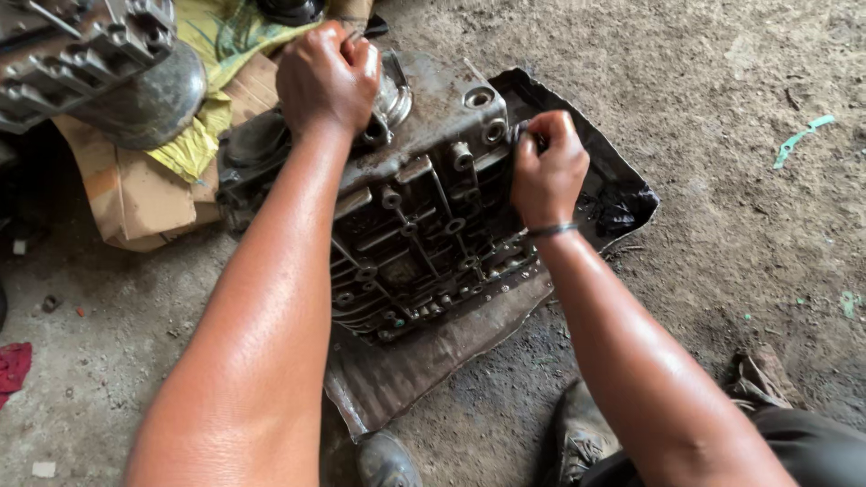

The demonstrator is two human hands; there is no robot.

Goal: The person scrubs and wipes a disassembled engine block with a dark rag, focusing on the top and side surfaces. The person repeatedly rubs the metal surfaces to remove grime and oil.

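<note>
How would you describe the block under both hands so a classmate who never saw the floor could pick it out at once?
Start at the dark mat on the dirt floor; the block lies on it, gripped by the left hand and right hand. Unlike the machine part on cardboard at the upper left, its grimy grey face shows ribs and round bolt holes.

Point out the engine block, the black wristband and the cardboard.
engine block (424, 225), head view, ribbed middle face.
wristband (552, 231), head view, band across the right wrist.
cardboard (135, 194), head view, bare flat panel.
</note>
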